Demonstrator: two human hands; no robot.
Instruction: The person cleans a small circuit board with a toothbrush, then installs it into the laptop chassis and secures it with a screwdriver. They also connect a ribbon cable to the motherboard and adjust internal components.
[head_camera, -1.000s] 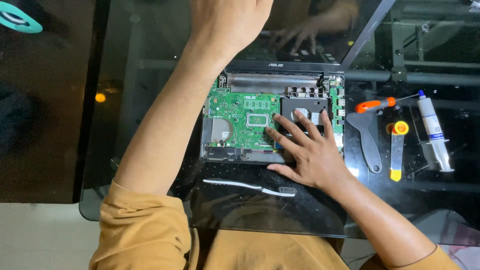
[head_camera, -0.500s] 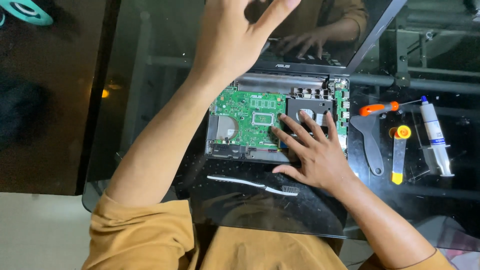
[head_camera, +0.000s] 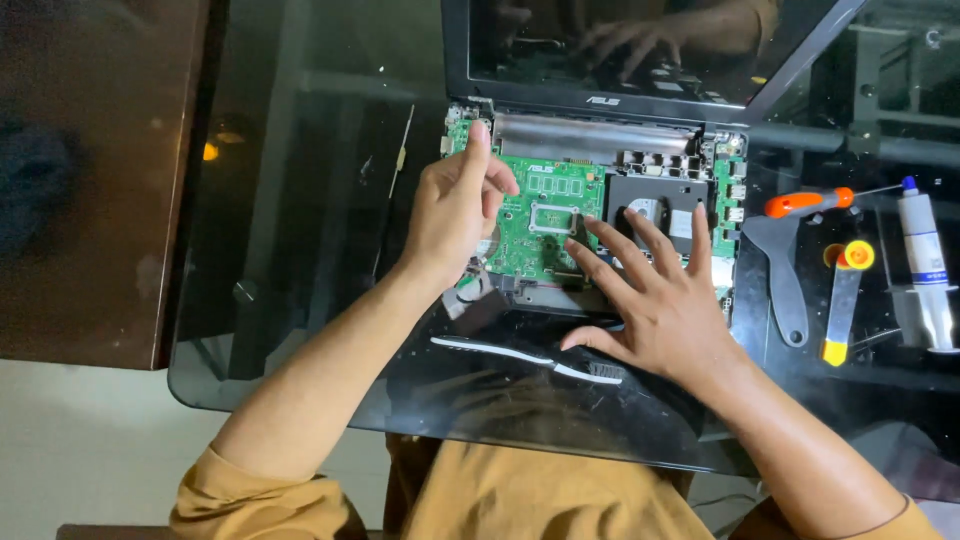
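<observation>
The green motherboard (head_camera: 545, 225) lies bared in the opened base of a black laptop (head_camera: 640, 100), which sits toward the far edge of the glass table (head_camera: 300, 250) with its screen tilted back beyond it. The board's long axis runs left to right, parallel to the table's far edge; a silver strip borders it on the far side, and a dark square module (head_camera: 655, 205) sits just right of the green area.

The left hand (head_camera: 455, 215) is over the board's left end, loosely curled with the forefinger stretched toward the far-left corner of the chassis. Whether the fingertips pinch anything small there I cannot tell; nothing shows held in it. The right hand (head_camera: 660, 300) lies flat and spread, grasping nothing, its fingertips resting on the board's near-right part and on the dark module, palm over the near rim of the chassis. So the board lies directly under both hands, a little beyond the wrists, the left hand nearer its left edge and the right nearer its middle and right.

Near the table's near edge, between the forearms, lies a slim white-and-black strip (head_camera: 530, 358). Right of the laptop, well apart from the right hand, are an orange-handled screwdriver (head_camera: 805, 203), a grey pry tool (head_camera: 785, 275), a yellow-ended tool (head_camera: 843, 300) and a syringe of paste (head_camera: 925, 265). The glass left of the laptop is bare, bordered by a dark wooden surface (head_camera: 90, 180).
</observation>
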